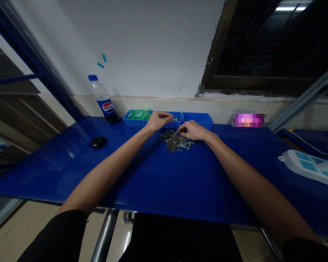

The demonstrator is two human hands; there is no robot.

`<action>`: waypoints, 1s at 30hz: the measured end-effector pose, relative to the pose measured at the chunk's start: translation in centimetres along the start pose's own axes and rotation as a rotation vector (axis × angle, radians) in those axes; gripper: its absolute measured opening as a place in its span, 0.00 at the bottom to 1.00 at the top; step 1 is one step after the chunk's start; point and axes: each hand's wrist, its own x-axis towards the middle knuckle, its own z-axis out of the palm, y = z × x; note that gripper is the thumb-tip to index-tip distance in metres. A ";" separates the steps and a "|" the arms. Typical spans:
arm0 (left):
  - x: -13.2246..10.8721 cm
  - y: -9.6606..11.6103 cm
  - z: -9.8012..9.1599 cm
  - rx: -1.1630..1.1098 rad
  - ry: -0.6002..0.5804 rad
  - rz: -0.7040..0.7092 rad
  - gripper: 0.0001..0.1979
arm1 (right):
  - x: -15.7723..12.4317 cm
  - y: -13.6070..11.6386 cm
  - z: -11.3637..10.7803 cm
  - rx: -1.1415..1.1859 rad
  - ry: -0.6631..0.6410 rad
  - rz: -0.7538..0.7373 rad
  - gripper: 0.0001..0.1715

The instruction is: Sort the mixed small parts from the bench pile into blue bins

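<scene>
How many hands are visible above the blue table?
2: the left hand is near the blue bins, and the right hand is at the metal pile.

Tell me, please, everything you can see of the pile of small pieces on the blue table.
The pile is a loose, low heap of thin, brass-toned, metallic-looking rods lying at many angles, with flatter silvery or clear pieces on its right. It rests on the blue table, in front of the blue bins. The right hand is at its far edge, seemingly touching it.
</scene>
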 end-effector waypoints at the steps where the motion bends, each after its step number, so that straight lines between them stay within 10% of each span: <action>1: 0.0 0.1 0.1 0.000 -0.023 0.007 0.09 | 0.0 -0.1 0.0 0.003 0.007 -0.014 0.22; 30: 0.5 -0.4 -0.3 0.200 -0.135 0.080 0.10 | -0.1 -0.1 -0.7 0.213 0.211 -0.058 0.09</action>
